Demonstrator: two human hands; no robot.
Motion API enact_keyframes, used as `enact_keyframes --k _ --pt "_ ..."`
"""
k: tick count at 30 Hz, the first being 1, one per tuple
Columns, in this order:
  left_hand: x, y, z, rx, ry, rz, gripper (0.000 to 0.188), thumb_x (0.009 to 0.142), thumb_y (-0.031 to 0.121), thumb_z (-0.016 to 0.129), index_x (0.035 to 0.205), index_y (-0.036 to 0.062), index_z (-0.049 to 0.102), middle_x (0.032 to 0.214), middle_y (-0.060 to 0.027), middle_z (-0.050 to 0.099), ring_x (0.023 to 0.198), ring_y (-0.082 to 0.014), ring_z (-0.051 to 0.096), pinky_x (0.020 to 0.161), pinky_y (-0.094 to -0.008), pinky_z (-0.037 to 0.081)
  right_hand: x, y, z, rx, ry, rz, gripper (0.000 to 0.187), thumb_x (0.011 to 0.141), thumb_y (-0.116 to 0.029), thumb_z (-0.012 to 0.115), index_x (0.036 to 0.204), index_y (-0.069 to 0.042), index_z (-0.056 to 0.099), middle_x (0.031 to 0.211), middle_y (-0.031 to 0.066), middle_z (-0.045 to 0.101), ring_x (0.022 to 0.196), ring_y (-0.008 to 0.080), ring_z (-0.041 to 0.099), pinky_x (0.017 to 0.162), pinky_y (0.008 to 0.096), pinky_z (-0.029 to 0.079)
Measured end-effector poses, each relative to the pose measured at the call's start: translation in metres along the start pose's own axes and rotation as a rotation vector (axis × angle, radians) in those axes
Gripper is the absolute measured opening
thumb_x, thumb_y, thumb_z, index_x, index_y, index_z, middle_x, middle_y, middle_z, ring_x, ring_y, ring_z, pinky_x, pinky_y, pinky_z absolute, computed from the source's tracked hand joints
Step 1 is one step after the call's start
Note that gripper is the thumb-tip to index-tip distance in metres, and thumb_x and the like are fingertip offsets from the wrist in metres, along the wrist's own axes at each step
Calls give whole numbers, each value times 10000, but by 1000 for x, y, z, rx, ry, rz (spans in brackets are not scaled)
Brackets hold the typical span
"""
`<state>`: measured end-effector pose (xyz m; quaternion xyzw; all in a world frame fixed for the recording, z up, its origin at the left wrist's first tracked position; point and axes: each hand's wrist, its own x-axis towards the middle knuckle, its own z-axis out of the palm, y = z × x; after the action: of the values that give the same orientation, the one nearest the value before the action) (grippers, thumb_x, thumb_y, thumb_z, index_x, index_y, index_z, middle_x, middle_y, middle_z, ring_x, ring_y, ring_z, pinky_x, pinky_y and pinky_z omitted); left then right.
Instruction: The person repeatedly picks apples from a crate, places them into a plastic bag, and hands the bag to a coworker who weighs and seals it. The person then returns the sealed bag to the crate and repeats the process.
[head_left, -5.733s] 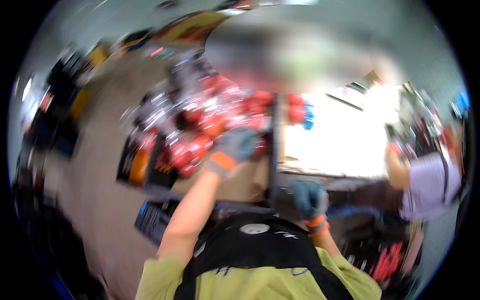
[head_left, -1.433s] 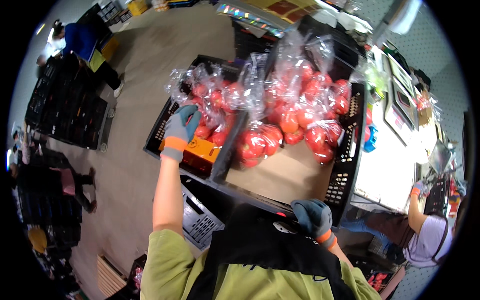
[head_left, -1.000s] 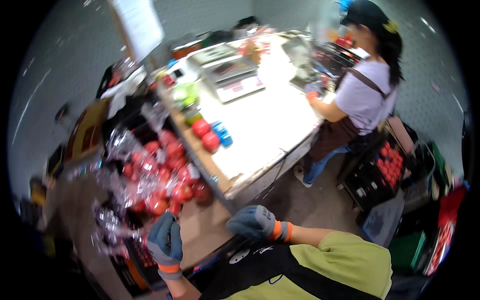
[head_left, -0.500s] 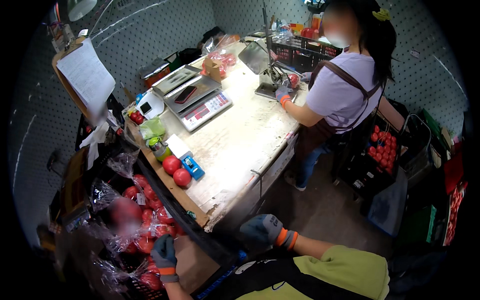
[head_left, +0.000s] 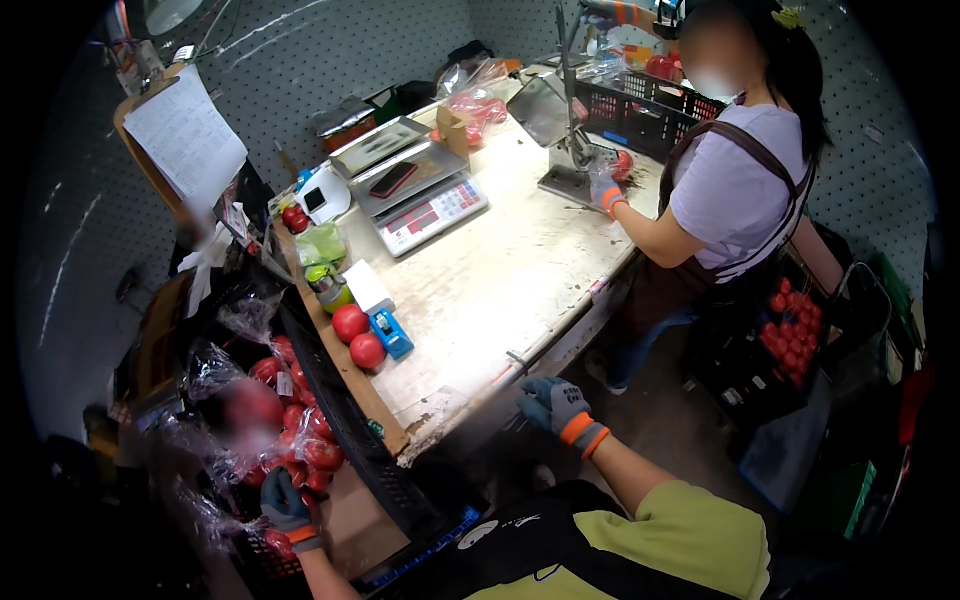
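My left hand (head_left: pixel 286 502), in a grey-blue glove with an orange cuff, reaches into a dark crate (head_left: pixel 350 450) of bagged red tomatoes (head_left: pixel 322 455). Its fingers are bent beside the clear plastic bags; whatever they may hold is hidden. My right hand (head_left: pixel 556 405), gloved alike, hovers just off the table's near edge. Its fingers are curled in, with nothing visible in them. Two loose tomatoes (head_left: pixel 367 350) sit on the table's left side, beside a small blue device (head_left: pixel 391 335).
A scale (head_left: pixel 433 214) with a phone (head_left: pixel 394 180) on it stands on the table (head_left: pixel 470 300). Across from me, a co-worker (head_left: pixel 745 190) holds a bagged tomato (head_left: pixel 622 166) at a metal lever device (head_left: pixel 575 150). A crate of tomatoes (head_left: pixel 790 335) stands behind them. A clipboard (head_left: pixel 187 130) hangs left.
My left hand has moved left, deeper among the bags. My right hand has risen and shifted right. The co-worker's far hand has lifted to the top of the lever device.
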<state>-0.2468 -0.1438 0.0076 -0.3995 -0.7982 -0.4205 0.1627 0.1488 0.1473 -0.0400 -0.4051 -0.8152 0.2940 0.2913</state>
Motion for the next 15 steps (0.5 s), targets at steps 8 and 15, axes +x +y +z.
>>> enact_keyframes --k 8,15 --pt "-6 1 0 -44 -74 -198 185 869 114 575 924 -46 650 809 -161 652 706 -240 619 672 -338 482 11 27 -3 -155 19 24 450 794 -374 634 1088 -37 583 1022 183 629 919 353 604 794 420 478" --pt "-6 1 4 -17 -81 -177 190 862 125 586 930 -39 655 817 -159 658 712 -230 625 669 -326 484 1 39 -1 -195 -136 173 490 801 -387 630 1134 -35 558 997 169 643 912 342 609 803 418 473"
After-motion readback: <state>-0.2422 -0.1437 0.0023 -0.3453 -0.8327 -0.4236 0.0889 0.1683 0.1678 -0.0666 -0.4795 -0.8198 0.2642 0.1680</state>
